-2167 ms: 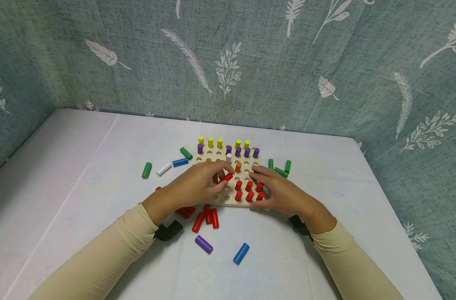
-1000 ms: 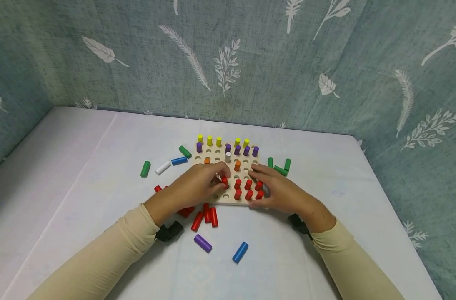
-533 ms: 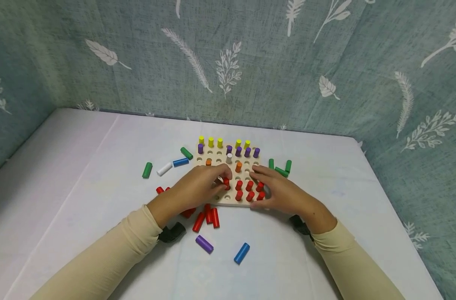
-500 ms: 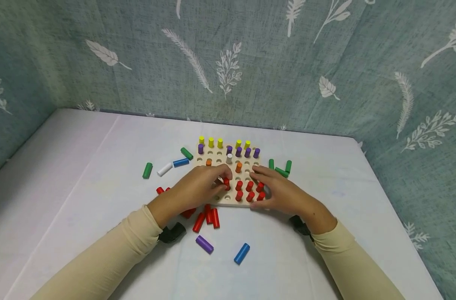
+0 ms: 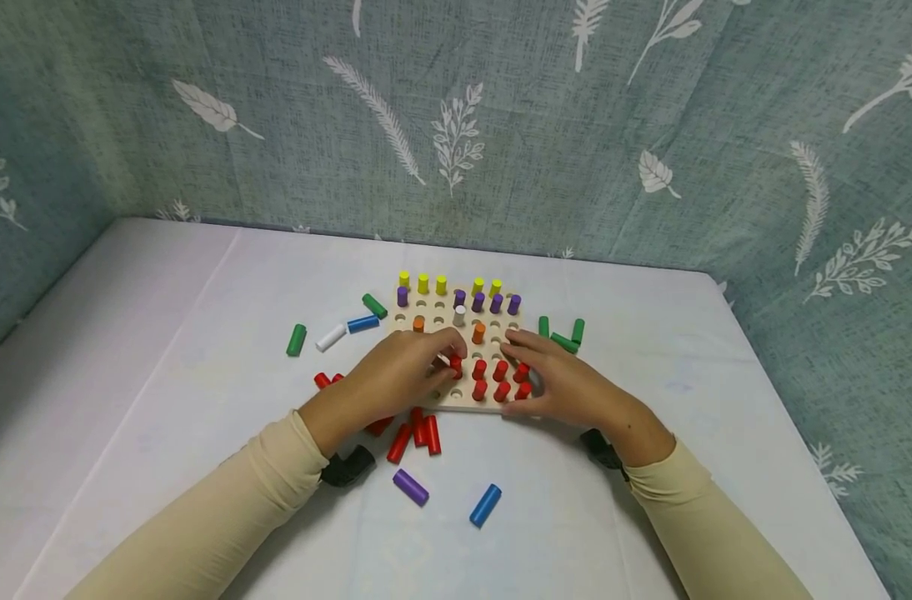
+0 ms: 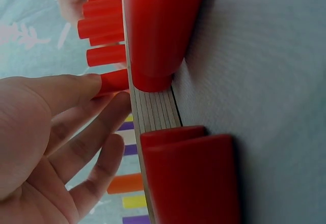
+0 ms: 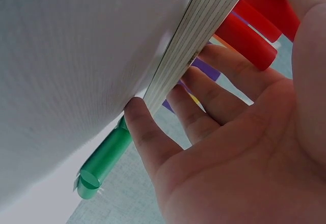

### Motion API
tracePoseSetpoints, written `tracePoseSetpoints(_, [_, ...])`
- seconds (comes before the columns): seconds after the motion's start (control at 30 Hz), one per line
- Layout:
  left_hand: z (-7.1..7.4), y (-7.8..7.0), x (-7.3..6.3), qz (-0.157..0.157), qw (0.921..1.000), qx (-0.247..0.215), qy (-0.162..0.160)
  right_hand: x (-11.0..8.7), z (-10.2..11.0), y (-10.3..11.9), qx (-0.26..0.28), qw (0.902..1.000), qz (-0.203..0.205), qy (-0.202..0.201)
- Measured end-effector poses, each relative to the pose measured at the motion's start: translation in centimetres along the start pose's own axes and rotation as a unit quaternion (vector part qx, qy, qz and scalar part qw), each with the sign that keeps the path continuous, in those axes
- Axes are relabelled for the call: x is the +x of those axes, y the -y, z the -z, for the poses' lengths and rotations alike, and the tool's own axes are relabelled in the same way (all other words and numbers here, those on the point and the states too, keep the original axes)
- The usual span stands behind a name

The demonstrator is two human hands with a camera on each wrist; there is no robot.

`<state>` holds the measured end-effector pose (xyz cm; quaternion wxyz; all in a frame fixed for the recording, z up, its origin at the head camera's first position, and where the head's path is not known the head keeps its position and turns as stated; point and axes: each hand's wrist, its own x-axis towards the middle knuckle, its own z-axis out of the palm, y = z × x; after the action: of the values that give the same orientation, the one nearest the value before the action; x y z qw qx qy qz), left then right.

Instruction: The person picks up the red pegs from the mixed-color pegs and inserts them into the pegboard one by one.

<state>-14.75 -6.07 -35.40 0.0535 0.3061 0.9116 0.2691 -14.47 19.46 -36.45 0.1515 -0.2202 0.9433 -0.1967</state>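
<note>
In the head view a wooden pegboard (image 5: 467, 407) lies at the middle of the table. My left hand (image 5: 403, 365) reaches over its left part and pinches a red peg (image 5: 456, 364) between thumb and fingers. That peg stands upright against the board in the left wrist view; how deep it sits is hidden. My right hand (image 5: 564, 379) rests at the board's right edge, its fingers spread and touching the side in the right wrist view. Between the hands stand several red pegs (image 5: 501, 371). Farther back are an orange peg (image 5: 478, 333), a white peg (image 5: 459, 316), purple and yellow ones.
Loose red pegs (image 5: 399, 443) lie in front of the board, partly under my left wrist. A purple peg (image 5: 411, 487) and a blue peg (image 5: 485, 505) lie nearer. Green pegs (image 5: 564, 342) lie on the right; green, white and blue ones (image 5: 363, 323) on the left.
The red peg in my left hand has turned from tilted to upright and come down to the board. Over the last half second little has changed. My right hand has stayed in place.
</note>
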Motion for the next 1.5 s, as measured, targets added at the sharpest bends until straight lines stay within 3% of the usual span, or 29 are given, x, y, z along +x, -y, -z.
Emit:
tracePoseSetpoints(1.1, [0.16,-0.05,0.26,0.018,0.9998,0.012,0.002,0.15,0.17,0.06,0.001,1.0000,0.002,-0.001])
tracePoseSetpoints(1.5, [0.42,-0.15,-0.03,0.017,0.9995,-0.022,0.015,0.04,-0.08,-0.04,0.004,0.9999,0.010,-0.003])
